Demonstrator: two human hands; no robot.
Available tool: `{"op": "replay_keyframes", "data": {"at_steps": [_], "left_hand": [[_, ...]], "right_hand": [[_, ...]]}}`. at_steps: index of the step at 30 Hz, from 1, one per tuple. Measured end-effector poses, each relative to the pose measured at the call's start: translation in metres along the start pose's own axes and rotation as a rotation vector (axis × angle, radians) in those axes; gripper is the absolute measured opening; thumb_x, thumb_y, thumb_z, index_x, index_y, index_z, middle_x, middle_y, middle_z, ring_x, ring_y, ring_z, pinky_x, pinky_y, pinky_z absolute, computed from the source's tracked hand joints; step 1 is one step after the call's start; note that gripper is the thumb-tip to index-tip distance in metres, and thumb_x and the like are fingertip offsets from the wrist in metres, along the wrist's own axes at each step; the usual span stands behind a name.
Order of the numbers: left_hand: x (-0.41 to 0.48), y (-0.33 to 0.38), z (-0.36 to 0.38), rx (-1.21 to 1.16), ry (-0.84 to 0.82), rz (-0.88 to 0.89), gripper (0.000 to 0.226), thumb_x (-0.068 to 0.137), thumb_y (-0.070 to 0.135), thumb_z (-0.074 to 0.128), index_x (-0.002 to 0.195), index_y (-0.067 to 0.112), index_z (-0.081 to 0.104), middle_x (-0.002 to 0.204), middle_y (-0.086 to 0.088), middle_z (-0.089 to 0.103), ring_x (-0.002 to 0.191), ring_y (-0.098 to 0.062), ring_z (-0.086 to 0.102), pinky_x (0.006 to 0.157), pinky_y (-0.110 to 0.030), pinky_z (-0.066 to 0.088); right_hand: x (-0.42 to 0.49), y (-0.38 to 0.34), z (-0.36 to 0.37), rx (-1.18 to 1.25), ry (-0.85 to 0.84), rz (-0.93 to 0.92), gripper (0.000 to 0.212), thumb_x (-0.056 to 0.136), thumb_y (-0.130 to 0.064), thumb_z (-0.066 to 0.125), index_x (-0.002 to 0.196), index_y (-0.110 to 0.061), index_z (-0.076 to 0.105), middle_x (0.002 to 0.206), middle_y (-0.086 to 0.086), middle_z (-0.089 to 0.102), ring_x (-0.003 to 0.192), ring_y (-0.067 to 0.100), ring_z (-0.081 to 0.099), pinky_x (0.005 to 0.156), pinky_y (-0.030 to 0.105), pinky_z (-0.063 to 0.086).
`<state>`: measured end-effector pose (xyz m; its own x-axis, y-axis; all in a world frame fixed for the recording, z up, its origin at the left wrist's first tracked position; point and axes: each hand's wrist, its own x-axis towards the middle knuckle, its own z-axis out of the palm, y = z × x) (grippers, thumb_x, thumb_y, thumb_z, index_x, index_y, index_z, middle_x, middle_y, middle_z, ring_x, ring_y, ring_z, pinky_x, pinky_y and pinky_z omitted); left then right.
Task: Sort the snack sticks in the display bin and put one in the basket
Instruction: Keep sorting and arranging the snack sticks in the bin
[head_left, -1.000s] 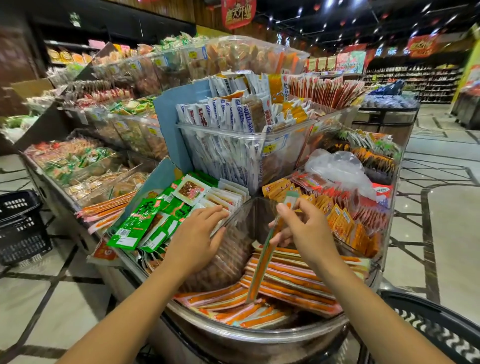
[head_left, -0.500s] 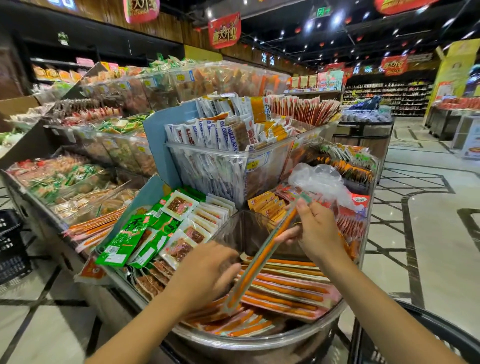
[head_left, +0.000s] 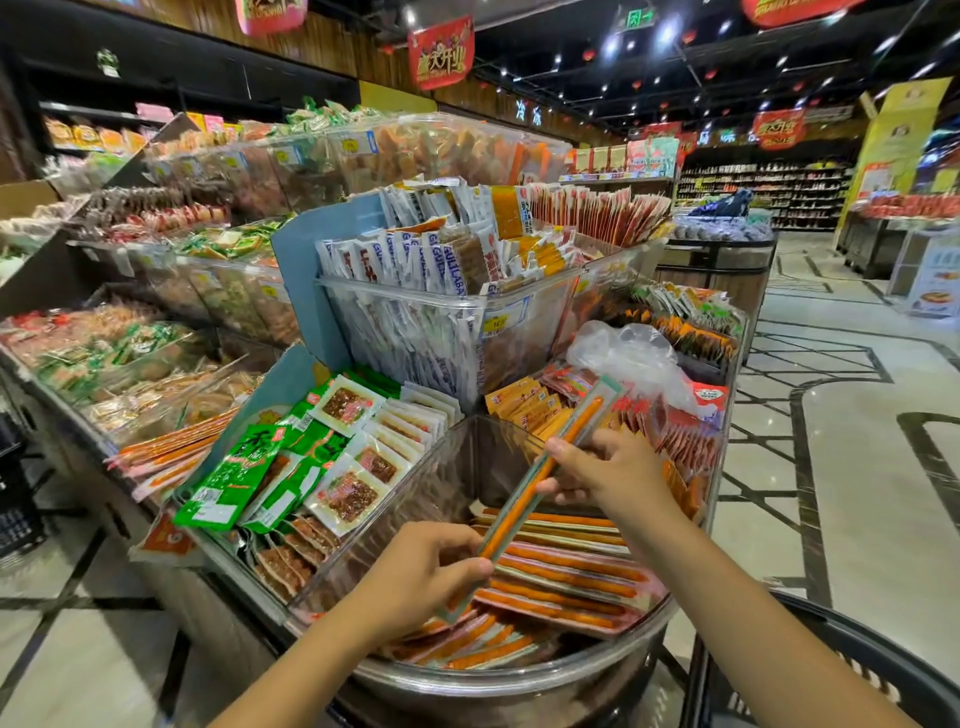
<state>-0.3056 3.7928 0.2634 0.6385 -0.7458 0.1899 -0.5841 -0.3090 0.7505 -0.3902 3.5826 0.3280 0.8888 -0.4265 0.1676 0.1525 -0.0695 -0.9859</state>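
Observation:
A long orange snack stick (head_left: 540, 478) in a clear green-edged wrapper slants above the display bin (head_left: 519, 675). My right hand (head_left: 608, 470) pinches its upper part. My left hand (head_left: 421, 577) grips its lower end. Below them several more orange snack sticks (head_left: 566, 577) lie stacked flat in the clear curved bin. The black basket (head_left: 857, 670) shows at the bottom right, beside my right forearm.
Green and white snack packets (head_left: 311, 457) fill the compartment to the left. A tall clear bin of white packets (head_left: 431, 322) stands behind. Orange packets (head_left: 685, 457) and a plastic bag (head_left: 628, 358) lie to the right. Tiled floor (head_left: 857, 467) opens on the right.
My left hand left the green packets and took hold of the stick's lower end. My right hand lifted the stick higher above the pile. The camera view shifted left.

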Motion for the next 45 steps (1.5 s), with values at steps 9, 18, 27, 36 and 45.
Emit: {"op": "replay_keyframes", "data": {"at_steps": [9,18,27,36,45], "left_hand": [[-0.002,0.006,-0.003,-0.147,0.11,-0.085,0.014,0.081,0.017,0.083,0.092,0.02,0.075,0.08,-0.001,0.077,0.076,-0.013,0.074,0.072,-0.025,0.057],[-0.005,0.007,-0.022,-0.218,0.199,-0.083,0.008,0.083,0.009,0.08,0.082,0.015,0.076,0.076,-0.005,0.075,0.067,-0.012,0.07,0.056,-0.019,0.052],[-0.01,0.002,-0.049,-0.137,0.256,-0.062,0.008,0.083,0.009,0.08,0.082,0.016,0.078,0.073,-0.006,0.075,0.067,-0.019,0.071,0.062,-0.021,0.053],[-0.014,0.008,-0.063,-0.173,0.262,-0.068,0.014,0.082,0.01,0.081,0.083,0.024,0.08,0.07,-0.007,0.074,0.059,-0.015,0.067,0.055,-0.024,0.053],[-0.011,-0.011,-0.092,0.193,0.478,-0.041,0.032,0.075,0.021,0.088,0.102,0.027,0.074,0.089,0.019,0.075,0.081,-0.001,0.069,0.068,-0.008,0.046]], "right_hand": [[-0.001,0.015,0.009,-0.171,-0.01,-0.035,0.005,0.097,-0.007,0.063,0.097,-0.004,0.067,0.081,0.014,0.076,0.07,0.023,0.076,0.06,0.028,0.06],[-0.005,0.011,-0.001,-0.715,0.152,-0.407,0.036,0.084,-0.048,0.074,0.065,-0.021,0.059,0.057,-0.003,0.06,0.054,0.011,0.059,0.056,0.033,0.051],[-0.01,0.004,0.012,-0.902,0.053,-0.83,0.017,0.087,-0.038,0.074,0.089,-0.022,0.07,0.084,-0.011,0.062,0.061,0.006,0.055,0.053,0.027,0.05],[0.005,-0.023,0.027,-1.366,-0.282,-0.631,0.021,0.098,-0.034,0.061,0.117,-0.028,0.068,0.108,-0.006,0.06,0.1,0.02,0.059,0.079,0.038,0.053],[0.016,-0.021,0.015,-1.0,-0.056,-0.525,0.015,0.095,-0.029,0.068,0.091,-0.023,0.055,0.089,-0.007,0.059,0.082,0.015,0.055,0.073,0.037,0.049]]}}
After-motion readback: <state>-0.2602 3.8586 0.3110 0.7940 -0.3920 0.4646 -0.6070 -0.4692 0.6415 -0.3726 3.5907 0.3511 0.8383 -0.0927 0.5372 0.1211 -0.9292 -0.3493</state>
